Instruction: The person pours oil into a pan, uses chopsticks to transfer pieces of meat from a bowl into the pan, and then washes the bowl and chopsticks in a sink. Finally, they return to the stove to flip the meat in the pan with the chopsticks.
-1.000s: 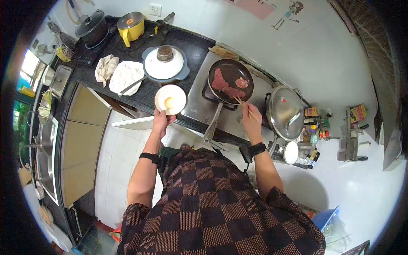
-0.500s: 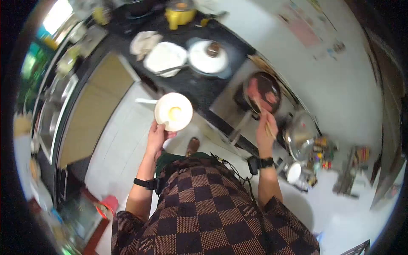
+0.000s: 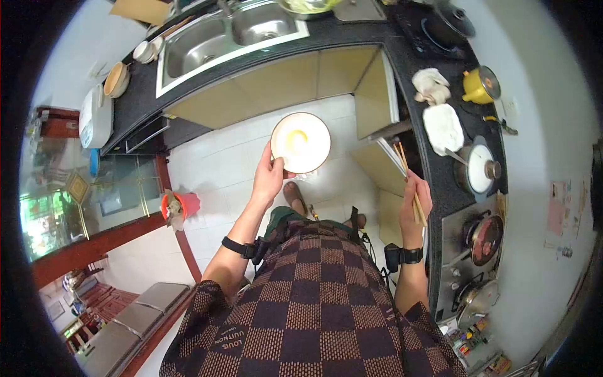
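A pale bowl (image 3: 301, 143) with a little yellowish content is in my left hand (image 3: 270, 173), its thumb on the rim and its fingers underneath. My right hand (image 3: 416, 204) is closed around a pair of wooden chopsticks (image 3: 403, 157), their tips pointing up and away from me. To the right of that hand, a dark pan (image 3: 487, 240) with reddish food rests on the stove (image 3: 453, 261). A lidded pot (image 3: 480, 168) and a white tray (image 3: 443, 129) stand on the dark counter beyond it.
A double sink (image 3: 232, 38) is set in the far counter. The cabinet door (image 3: 377, 94) stands at the corner. On the floor at left is a red bin (image 3: 182, 207). A yellow pot (image 3: 481, 85), a cloth (image 3: 431, 86) and a large lidded pan (image 3: 478, 305) lie along the right.
The view has swung left toward the sink, so the stove now lies farther right. My right hand, with the chopsticks, has come away from the pan. The bowl stays in my left hand.
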A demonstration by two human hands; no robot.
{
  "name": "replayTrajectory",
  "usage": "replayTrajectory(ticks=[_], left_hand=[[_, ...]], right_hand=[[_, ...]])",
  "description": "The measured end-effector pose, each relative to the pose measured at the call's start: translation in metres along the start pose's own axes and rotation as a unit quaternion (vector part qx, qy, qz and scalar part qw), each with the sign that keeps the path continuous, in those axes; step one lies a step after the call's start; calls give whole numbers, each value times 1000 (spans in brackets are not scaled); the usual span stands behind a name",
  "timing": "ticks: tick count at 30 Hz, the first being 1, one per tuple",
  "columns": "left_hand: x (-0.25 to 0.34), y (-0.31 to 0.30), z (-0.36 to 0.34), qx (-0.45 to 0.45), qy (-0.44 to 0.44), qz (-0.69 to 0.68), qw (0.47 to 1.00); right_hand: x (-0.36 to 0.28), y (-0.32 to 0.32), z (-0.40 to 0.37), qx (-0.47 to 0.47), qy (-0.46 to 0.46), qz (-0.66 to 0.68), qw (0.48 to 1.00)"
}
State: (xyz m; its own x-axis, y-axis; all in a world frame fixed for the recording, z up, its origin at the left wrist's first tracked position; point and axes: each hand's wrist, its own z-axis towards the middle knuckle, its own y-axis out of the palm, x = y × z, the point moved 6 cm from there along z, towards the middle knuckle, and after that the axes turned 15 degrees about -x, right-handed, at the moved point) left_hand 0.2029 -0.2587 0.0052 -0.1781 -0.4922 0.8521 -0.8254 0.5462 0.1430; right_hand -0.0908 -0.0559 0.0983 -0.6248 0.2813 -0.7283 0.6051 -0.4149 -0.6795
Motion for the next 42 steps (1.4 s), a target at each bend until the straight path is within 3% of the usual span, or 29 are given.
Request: replayTrajectory(ticks=[2, 5, 9, 13, 15, 20, 23, 24, 27, 29, 33, 35, 36, 37, 39, 42], left_hand=[[19, -28, 5, 8, 61, -3, 998], [33, -62, 17, 13, 44, -1, 999], [24, -100, 48, 16, 7, -35, 999], [20, -121, 79, 27, -18, -106, 994], [29, -131, 91, 54, -49, -139, 988], [64, -188, 110, 131, -15, -161, 978], [95, -240, 107, 181, 20, -171, 968], [104, -259, 104, 201, 39, -175, 963], [124, -323, 97, 258, 88, -200, 941], [132, -368, 94, 296, 92, -204, 929], [136, -455, 98, 349, 101, -207, 908], [134, -502, 105, 364, 98, -209, 902], [136, -524, 107, 373, 90, -185, 905], [137, -546, 111, 379, 80, -158, 908], [157, -579, 116, 374, 70, -62, 923], [174, -619, 143, 338, 60, 47, 938]], right_hand=[[-16, 23, 18, -3, -11, -9, 1000], [-38, 38, 32, 0, -4, -24, 1000], [-23, 49, 29, -2, 87, -31, 996], [-5, 54, 25, 43, 167, 73, 982], [7, 60, 33, 45, 154, 113, 981], [10, 87, 104, 25, 153, 170, 973], [-11, 110, 163, 4, 105, 155, 982], [-1, 125, 179, -9, 66, 207, 976], [-30, 148, 226, -52, 68, 186, 979], [-65, 163, 255, -50, 3, 175, 983], [-98, 208, 296, -88, 33, 173, 980], [-122, 236, 319, -115, 31, 77, 990], [-146, 251, 331, -87, -32, 51, 994], [-164, 269, 343, -80, -28, 43, 995], [-214, 303, 364, -50, -104, -10, 993], [-256, 363, 399, -92, -24, -2, 995]])
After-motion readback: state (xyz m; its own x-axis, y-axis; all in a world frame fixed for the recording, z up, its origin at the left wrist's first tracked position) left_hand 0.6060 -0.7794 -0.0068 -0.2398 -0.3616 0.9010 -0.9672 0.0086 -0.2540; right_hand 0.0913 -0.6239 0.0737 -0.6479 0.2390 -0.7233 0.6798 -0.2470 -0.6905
